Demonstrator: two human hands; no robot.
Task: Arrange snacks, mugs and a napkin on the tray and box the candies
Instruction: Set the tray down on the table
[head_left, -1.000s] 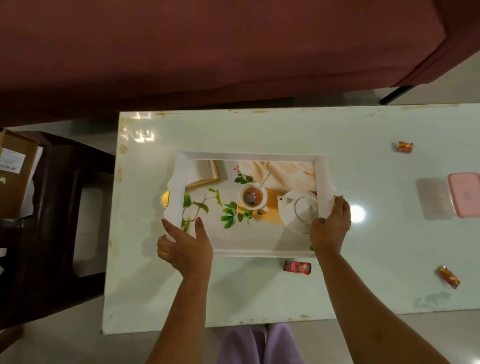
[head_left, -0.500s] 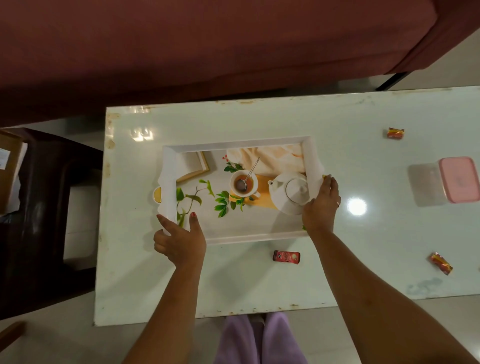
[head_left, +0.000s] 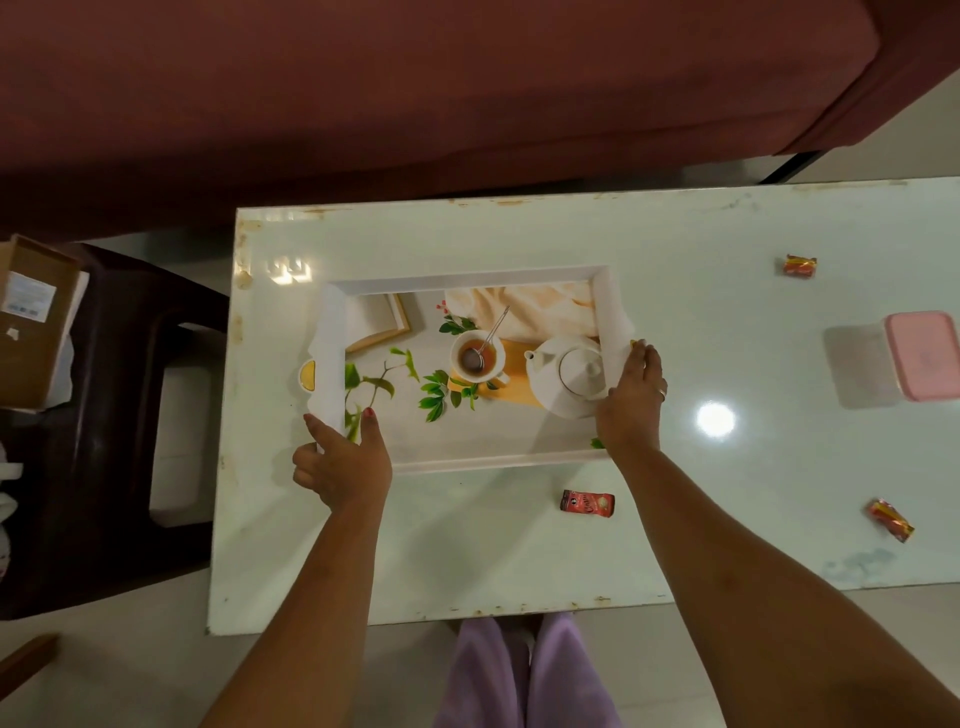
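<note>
Two hands grip the tray (head_left: 467, 278), left of centre on the worktop (head_left: 467, 545); left hand (head_left: 343, 462) pinches its near-left corner, right hand (head_left: 631, 400) curls fingers over its right rim; dragging it nearer could sweep the red candy (head_left: 587, 503) off.

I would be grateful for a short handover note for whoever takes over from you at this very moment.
Left hand grips the tray at its near-left corner; right hand holds its right rim.
The tray lies on the table, bearing only its printed picture.
Loose on the table: red candy beside the tray, far candy and near candy to the right. The pink-lidded box stands far right.
Done: tray placed.
Left: loading the tray and boxing the candies. No mugs or napkin are in view.
</note>
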